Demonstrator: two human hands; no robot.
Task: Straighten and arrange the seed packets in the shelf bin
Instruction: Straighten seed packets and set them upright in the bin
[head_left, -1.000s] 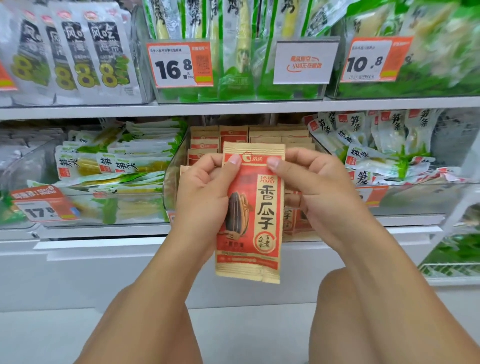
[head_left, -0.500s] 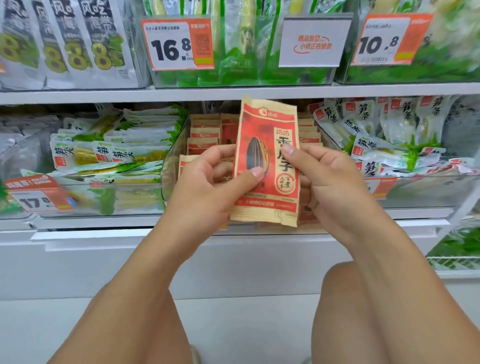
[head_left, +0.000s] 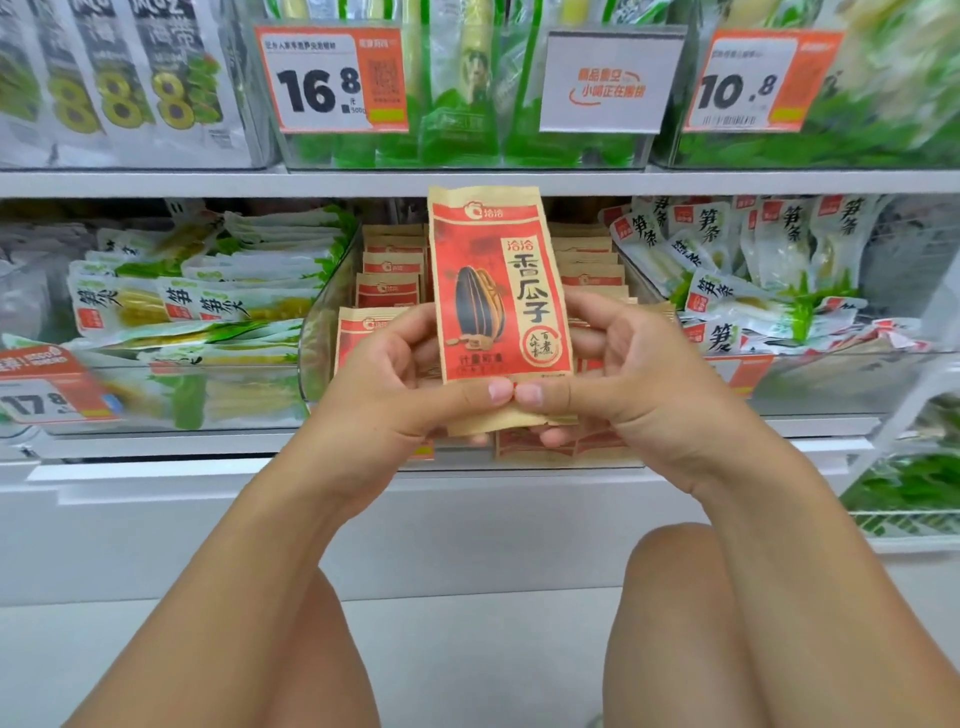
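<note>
1. Since a second ago I have lifted the red and tan paper seed packet (head_left: 501, 306) from low in front of the shelf edge to in front of the clear plastic shelf bin (head_left: 324, 332), and my grips have slid from its top corners down to its bottom edge. I read that as lining it up to slot back among the others.

2. My left hand (head_left: 410, 384) pinches the packet's lower left edge, thumb on the front and fingers curled behind. My right hand (head_left: 618, 379) does the same at the lower right. Both grips are clamped on the packet, and the two thumb tips nearly meet on its tan bottom strip.

3. The packet stands upright, its long axis vertical with the top leaning slightly to the left. The printed face looks toward me, logo at the top and the tan sealed hem at the bottom.

4. It hangs in the air just in front of the bin, not yet inside it. Its top edge reaches up to the white shelf rail (head_left: 208, 183) above.

5. Behind it, the rows of matching seed packets (head_left: 389, 270) stand in the bin, stepped front to back, so I judge the arranging to be partly done.
</note>
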